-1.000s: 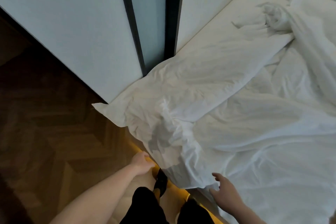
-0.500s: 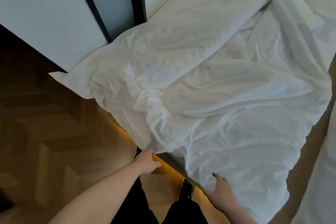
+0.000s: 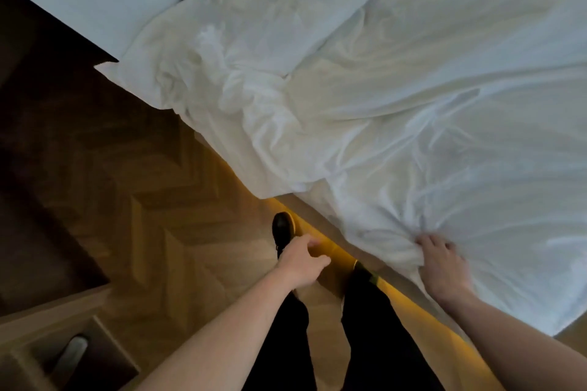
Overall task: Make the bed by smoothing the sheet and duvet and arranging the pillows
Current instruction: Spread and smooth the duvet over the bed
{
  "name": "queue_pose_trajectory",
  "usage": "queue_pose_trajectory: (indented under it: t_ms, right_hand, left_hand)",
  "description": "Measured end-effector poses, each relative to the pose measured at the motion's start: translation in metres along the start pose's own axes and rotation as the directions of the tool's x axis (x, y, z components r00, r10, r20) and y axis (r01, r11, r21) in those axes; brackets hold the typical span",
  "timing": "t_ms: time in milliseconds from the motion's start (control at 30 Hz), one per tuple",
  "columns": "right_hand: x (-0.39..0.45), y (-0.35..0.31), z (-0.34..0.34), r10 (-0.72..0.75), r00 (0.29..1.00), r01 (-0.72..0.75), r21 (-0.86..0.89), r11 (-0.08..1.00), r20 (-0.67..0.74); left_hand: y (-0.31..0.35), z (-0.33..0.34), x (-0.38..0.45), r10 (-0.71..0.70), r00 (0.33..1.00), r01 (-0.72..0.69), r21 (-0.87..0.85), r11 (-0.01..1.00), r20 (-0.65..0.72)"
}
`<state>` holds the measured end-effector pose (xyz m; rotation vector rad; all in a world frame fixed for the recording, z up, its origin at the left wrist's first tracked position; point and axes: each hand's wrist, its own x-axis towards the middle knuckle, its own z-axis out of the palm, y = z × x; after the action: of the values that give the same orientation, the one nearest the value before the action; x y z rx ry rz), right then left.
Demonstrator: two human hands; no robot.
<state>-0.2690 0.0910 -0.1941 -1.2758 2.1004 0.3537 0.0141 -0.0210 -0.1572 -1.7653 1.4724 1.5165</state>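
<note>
dark herringbone floor [image 3: 152,219] on the left, no writing or labels legible anywhere. the left hand [image 3: 301,260] hangs over the floor beside the bed edge, fingers loosely curled, holding nothing. right of it the rumpled white duvet [image 3: 397,98] covers the bed — the right hand [image 3: 443,263] grips a bunched fold at its near edge.

So the duvet [image 3: 397,98] is lying rumpled over the bed, its edge spilling over the near side toward the floor [image 3: 152,216]. Right hand [image 3: 444,267] sits on that near edge, left hand [image 3: 301,260] hangs over the floor just beside the bed.
</note>
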Motion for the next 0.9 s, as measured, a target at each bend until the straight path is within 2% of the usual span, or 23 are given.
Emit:
queue_pose_trajectory:
  t_ms: [133, 233, 400, 467, 633, 767, 900]
  right_hand:
    - [-0.008, 0.013, -0.038, 0.047, 0.999, -0.044, 0.214, 0.976, -0.006]
    - [-0.045, 0.026, -0.067, 0.069, 0.997, -0.057, 0.224, 0.973, -0.044]
    - [-0.134, 0.067, -0.054, 0.091, 0.991, -0.111, 0.226, 0.968, 0.095]
    - [-0.17, 0.077, -0.042, 0.089, 0.992, -0.109, 0.245, 0.963, 0.088]
    - [-0.233, 0.078, -0.039, 0.081, 0.994, -0.094, 0.185, 0.978, 0.074]
    - [-0.257, 0.085, -0.045, 0.054, 0.995, -0.06, 0.069, 0.996, 0.085]
    - [-0.275, 0.096, -0.049, 0.047, 0.995, -0.05, 0.034, 0.998, 0.094]
  left_hand:
    - [-0.002, 0.004, -0.025, -0.013, 0.999, 0.014, 0.035, 0.999, -0.037]
    - [0.005, 0.01, -0.054, -0.005, 0.998, 0.011, 0.081, 0.997, -0.068]
    - [0.02, 0.035, -0.096, 0.085, 0.994, -0.073, 0.17, 0.983, -0.063]
    - [0.023, 0.046, -0.108, 0.132, 0.989, -0.119, 0.182, 0.976, -0.061]
    - [0.013, 0.067, -0.138, 0.184, 0.983, -0.174, 0.211, 0.962, -0.029]
    - [0.001, 0.079, -0.152, 0.166, 0.986, -0.156, 0.222, 0.962, -0.025]
    - [-0.006, 0.091, -0.166, 0.148, 0.989, -0.142, 0.187, 0.972, -0.018]
